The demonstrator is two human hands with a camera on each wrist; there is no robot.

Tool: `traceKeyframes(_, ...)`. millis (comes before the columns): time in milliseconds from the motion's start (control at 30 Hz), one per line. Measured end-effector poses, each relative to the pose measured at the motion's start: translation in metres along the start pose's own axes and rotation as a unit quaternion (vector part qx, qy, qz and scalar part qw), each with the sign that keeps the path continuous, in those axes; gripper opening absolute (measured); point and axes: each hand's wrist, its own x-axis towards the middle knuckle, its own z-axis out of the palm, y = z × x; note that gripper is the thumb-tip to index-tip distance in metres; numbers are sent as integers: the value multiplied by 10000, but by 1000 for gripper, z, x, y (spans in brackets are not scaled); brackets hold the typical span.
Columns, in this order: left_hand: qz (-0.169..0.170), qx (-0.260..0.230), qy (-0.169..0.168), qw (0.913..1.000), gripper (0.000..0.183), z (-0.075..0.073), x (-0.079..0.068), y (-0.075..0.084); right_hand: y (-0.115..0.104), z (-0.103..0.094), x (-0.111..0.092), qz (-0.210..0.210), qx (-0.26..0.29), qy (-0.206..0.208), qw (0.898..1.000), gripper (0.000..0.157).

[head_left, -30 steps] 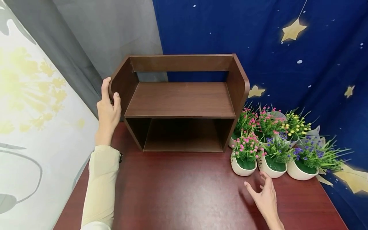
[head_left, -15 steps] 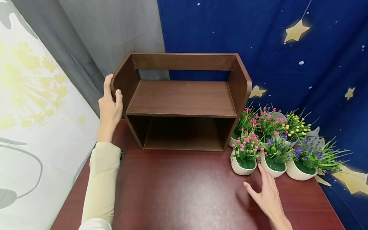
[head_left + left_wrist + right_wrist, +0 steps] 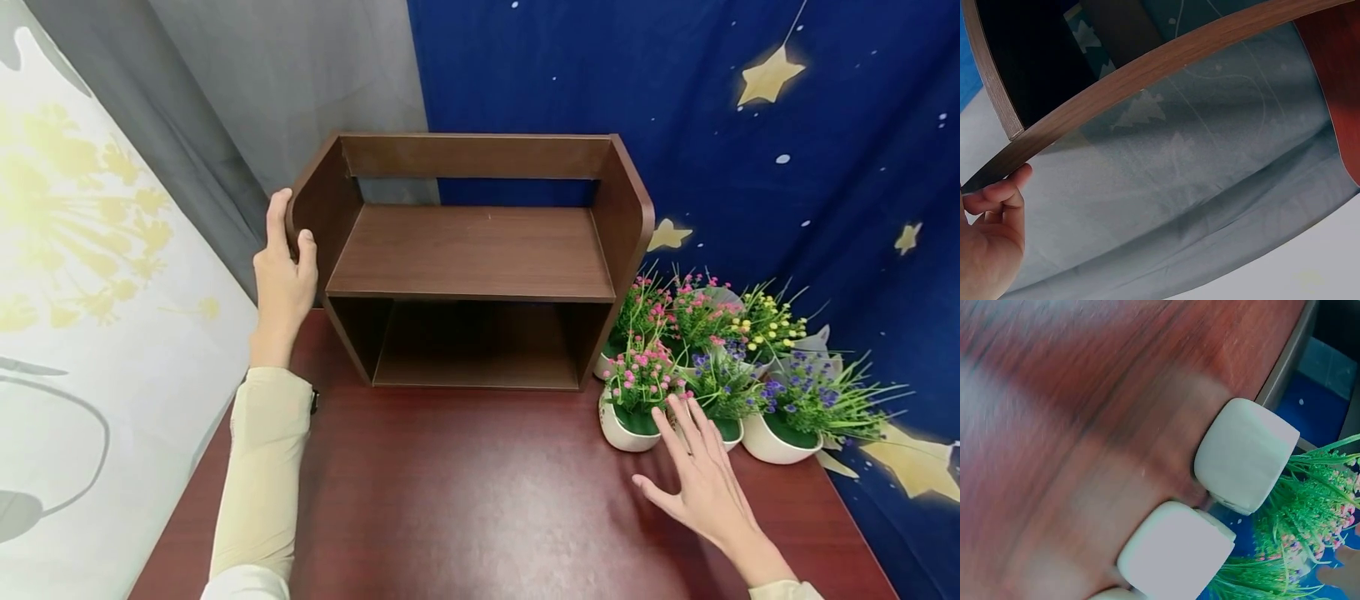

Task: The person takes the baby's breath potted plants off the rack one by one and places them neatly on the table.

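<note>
A dark brown two-tier wooden shelf (image 3: pixel 472 250) stands upright on the red-brown table. My left hand (image 3: pixel 283 283) grips the front edge of its left side panel (image 3: pixel 326 208); curled fingers (image 3: pixel 1007 194) show against that edge in the left wrist view. With fingers spread, my right hand (image 3: pixel 708 492) is in front of the potted flowers and partly covers them. Nearest to it are a pot of pink flowers (image 3: pixel 633 435) and a pot of purple flowers (image 3: pixel 723 387). In the right wrist view, two white pots (image 3: pixel 1244 453) stand close together; only a bit of that hand shows.
More potted flowers, pink, yellow (image 3: pixel 772 325) and purple (image 3: pixel 806 400), cluster to the right of the shelf. A blue star-patterned curtain (image 3: pixel 540 75) and a grey one (image 3: pixel 300 75) hang behind. The table (image 3: pixel 450 492) ends at the right against the curtain.
My right hand has moved slightly forward toward the pots, its fingers straightening and spreading. The left hand keeps its grip on the shelf, which stays in place.
</note>
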Motion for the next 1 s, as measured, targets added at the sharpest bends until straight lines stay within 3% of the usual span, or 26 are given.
traceKeyframes(500, -93, -58, -109, 9999, 48, 0, 0, -1, -5, -14, 32, -848, -510, -1026, 9898, 74)
traceKeyframes(700, -152, -30, -91, 9998, 48, -2, -1, 2, -9, -13, 52, -1227, -536, -1151, 9843, 73)
traceKeyframes(833, -317, 415, 183, 9985, 48, 1, -4, 6, -10, -12, 62, -1369, -626, -1226, 9810, 75)
traceKeyframes(1000, -163, 1085, 430, 9930, 55, 4, -5, 11, -11, -11, 69, -1392, -704, -1329, 9788, 80)
